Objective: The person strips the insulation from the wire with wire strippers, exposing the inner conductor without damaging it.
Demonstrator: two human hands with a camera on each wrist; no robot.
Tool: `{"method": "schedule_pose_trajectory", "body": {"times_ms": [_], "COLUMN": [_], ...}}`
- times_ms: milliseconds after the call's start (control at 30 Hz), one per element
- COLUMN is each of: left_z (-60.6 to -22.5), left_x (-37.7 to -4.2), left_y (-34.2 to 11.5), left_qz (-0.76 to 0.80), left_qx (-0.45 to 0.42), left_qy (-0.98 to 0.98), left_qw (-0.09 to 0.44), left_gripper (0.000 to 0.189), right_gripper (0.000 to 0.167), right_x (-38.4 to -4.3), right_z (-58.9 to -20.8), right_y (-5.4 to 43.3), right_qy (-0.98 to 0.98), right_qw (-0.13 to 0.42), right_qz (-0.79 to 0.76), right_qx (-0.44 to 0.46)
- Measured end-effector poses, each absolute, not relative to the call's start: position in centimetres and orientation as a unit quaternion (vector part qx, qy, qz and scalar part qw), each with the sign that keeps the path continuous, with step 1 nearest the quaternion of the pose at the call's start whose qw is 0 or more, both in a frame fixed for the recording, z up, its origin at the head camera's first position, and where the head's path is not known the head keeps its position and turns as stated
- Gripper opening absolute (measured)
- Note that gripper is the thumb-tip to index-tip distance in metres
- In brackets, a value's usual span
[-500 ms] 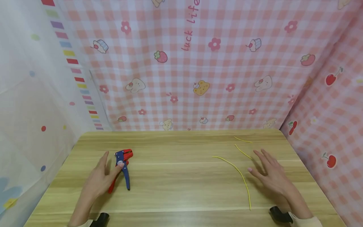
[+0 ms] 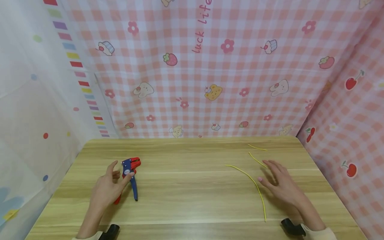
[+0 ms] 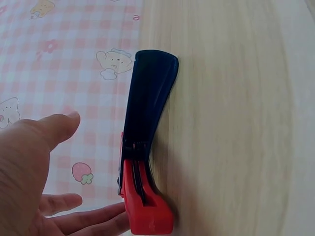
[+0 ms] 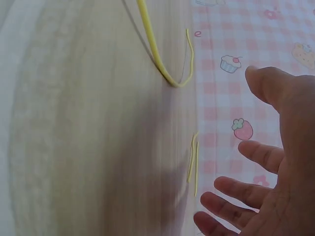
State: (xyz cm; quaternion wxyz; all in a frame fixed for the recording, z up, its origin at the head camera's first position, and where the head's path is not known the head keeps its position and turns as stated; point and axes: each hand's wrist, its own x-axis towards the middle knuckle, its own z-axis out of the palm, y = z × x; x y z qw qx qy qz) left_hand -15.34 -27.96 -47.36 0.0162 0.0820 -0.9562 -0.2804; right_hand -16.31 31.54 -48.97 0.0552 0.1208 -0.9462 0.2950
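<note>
Red and blue wire strippers (image 2: 134, 190) lie on the left part of the table, handles toward the front. My left hand (image 2: 103, 190) hovers beside them, its thumb overlapping the tool in the head view. From the left wrist, the thumb (image 3: 61, 129) stands apart from the blue handle (image 3: 150, 98), and the other fingers reach toward the red head (image 3: 150, 216). On the right, my right hand (image 2: 283, 186) is held with spread fingers above the table, holding nothing. Left of it curves a long yellow wire (image 2: 256, 186); a shorter yellow wire (image 2: 255, 158) runs up to its fingertips.
Another short yellow wire (image 2: 257, 147) lies near the back edge of the wooden table (image 2: 186, 200). A pink checked cloth (image 2: 192, 76) hangs behind the table, with more cloth along both sides. Black wrist devices (image 2: 292, 227) sit at the sleeves.
My right hand has moved slightly left, toward the wires. My left hand has shifted a little to the right, its fingers more bent. The strippers and wires have stayed put.
</note>
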Motion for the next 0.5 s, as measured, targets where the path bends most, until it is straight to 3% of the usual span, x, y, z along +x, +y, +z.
{"method": "schedule_pose_trajectory", "body": {"times_ms": [500], "left_z": [-47.6], "left_x": [-15.5], "left_y": [-27.6], "left_qz": [-0.322], "left_qx": [0.094], "left_qy": [-0.941], "left_qw": [0.048], "left_gripper": [0.095], "right_gripper": [0.065], "right_x": [-16.3], "right_z": [-49.1], "right_y": [30.3], "right_qy": [-0.944], "right_qw": [0.082], "right_qz": [0.289], "right_qx": [0.138]}}
